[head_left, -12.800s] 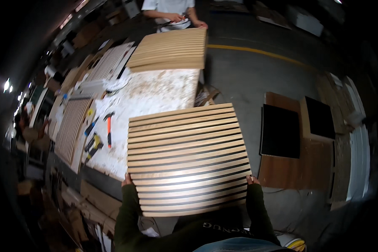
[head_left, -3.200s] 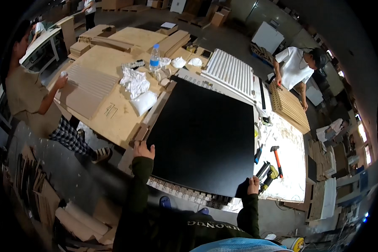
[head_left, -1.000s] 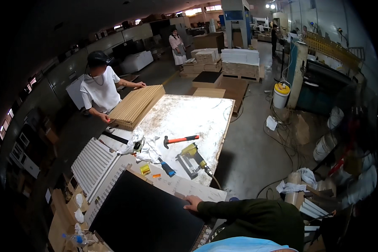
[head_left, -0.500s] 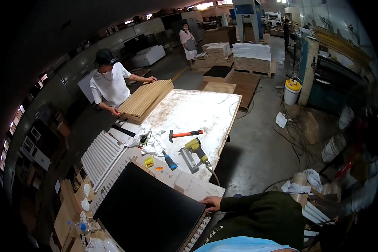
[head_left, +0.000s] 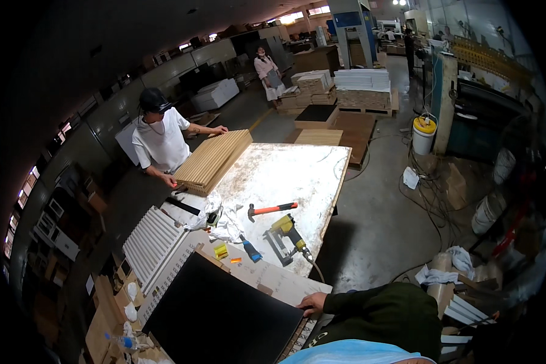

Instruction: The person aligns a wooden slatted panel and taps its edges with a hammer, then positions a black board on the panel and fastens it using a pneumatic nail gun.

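A large flat black panel [head_left: 224, 315] lies in front of me, tilted across a light board [head_left: 279, 282] on the worktable. My right hand [head_left: 312, 303] is at its right corner, the fingers curled over the edge. My dark sleeve reaches in from the lower right. My left hand is out of the picture. Beyond the panel lie a yellow nail gun [head_left: 290, 239] with a hose, a claw hammer [head_left: 273, 210] with an orange handle, and a blue-and-black hand tool [head_left: 250, 249]. Yellow and orange scraps [head_left: 221, 251] and crumpled white wrapping [head_left: 227, 224] are beside them.
Across the worn white table [head_left: 303, 164], a person [head_left: 162, 136] in a white shirt holds a ribbed wooden panel [head_left: 215, 161]. White ribbed slats [head_left: 153, 246] lean at left. Right of the table are cables, a white bucket [head_left: 423, 134] and scrap [head_left: 461, 279] on the floor.
My view has shifted slightly, so the table and tools sit a little lower and further right. My right hand stays at the black panel's corner.
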The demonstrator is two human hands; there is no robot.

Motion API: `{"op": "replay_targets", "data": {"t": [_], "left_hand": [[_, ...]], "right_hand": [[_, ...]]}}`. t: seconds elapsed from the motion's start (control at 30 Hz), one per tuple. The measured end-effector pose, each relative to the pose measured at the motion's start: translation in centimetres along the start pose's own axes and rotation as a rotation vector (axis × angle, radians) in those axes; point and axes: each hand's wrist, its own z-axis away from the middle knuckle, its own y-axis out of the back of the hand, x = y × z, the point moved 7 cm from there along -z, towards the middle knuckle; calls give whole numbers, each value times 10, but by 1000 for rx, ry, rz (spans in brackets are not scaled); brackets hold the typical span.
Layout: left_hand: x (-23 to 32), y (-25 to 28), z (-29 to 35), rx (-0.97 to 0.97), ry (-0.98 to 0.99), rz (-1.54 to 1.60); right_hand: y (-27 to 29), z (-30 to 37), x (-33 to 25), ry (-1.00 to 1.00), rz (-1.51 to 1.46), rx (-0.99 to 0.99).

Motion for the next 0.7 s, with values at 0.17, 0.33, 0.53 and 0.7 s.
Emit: {"op": "replay_targets", "data": {"t": [0.17, 0.33, 0.53, 0.7], "left_hand": [[6, 2, -4, 7, -19, -5], [8, 2, -9, 9, -28, -16], [14, 2, -13, 6, -40, -13], [11, 4, -11, 10, -39, -23]], "right_hand": [[0, 0, 2, -20, -19, 26], [0, -2, 7, -35, -71, -1], [-1, -1, 13, -26, -136, 49], [3, -10, 3, -78, -182, -58]]}}
